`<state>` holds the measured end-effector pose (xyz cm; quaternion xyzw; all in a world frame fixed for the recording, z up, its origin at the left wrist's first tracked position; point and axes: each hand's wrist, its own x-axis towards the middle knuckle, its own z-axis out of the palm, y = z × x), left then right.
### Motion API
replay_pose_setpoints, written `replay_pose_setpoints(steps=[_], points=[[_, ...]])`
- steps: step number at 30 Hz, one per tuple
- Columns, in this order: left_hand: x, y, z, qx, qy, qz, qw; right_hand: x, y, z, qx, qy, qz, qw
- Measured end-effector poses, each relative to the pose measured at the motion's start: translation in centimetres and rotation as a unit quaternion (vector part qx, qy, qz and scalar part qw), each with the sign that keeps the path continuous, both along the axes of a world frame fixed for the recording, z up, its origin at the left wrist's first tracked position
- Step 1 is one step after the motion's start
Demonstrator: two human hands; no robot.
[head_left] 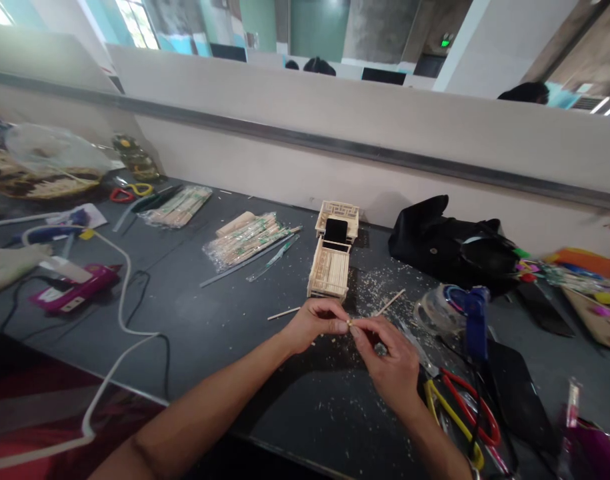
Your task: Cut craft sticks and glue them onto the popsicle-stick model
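Observation:
My left hand (321,325) and my right hand (391,357) meet fingertip to fingertip over the dark table. Pinched between them is a tiny pale wooden piece (349,323), too small to make out in detail. Just beyond my fingers stands a small model built of wooden sticks (329,270), with a slatted front part and a black panel (335,231) near its back. One loose wooden stick (391,302) lies past my right hand, and another stick (283,313) lies left of my left hand.
Red and yellow-handled scissors (469,407) and a blue glue gun (477,320) lie to the right, before a black bag (445,243). Bagged sticks (249,240) are at back left. A purple power strip (75,290), white cable (122,300) and another person's gloved hand (15,267) are far left.

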<state>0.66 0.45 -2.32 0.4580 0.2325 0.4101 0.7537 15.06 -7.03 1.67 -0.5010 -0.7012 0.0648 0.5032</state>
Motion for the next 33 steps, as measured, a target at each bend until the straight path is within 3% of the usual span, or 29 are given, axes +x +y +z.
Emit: replay_pose_setpoints(steps=[9,14,18,22,25,29,33], points=[[0.7,-0.1,-0.7,-0.142,-0.137,0.016,0.98,0.7,-2.0,1.3,-0.012,-0.019,-0.062,0.998],[0.9,-0.3,-0.3,-0.17,-0.166,0.001,0.971,1.2,-2.8,2.2,-0.017,-0.048,-0.072,0.996],[0.8,-0.2,-0.2,-0.173,-0.176,-0.003,0.969,3.5,-3.1,4.1,-0.003,-0.105,-0.15,0.983],[0.8,-0.2,-0.1,-0.166,-0.191,0.0,0.968,7.4,-2.7,5.9,0.036,-0.192,-0.333,0.922],[0.7,-0.2,0.0,-0.161,-0.198,-0.004,0.967,9.7,-2.1,6.0,-0.018,-0.243,-0.433,0.868],[0.6,-0.2,0.2,-0.164,-0.199,-0.002,0.966,10.6,-1.6,5.3,-0.174,-0.241,-0.495,0.817],[0.5,-0.3,0.2,-0.16,-0.198,-0.005,0.967,10.8,-1.3,4.6,-0.246,-0.238,-0.482,0.807]])
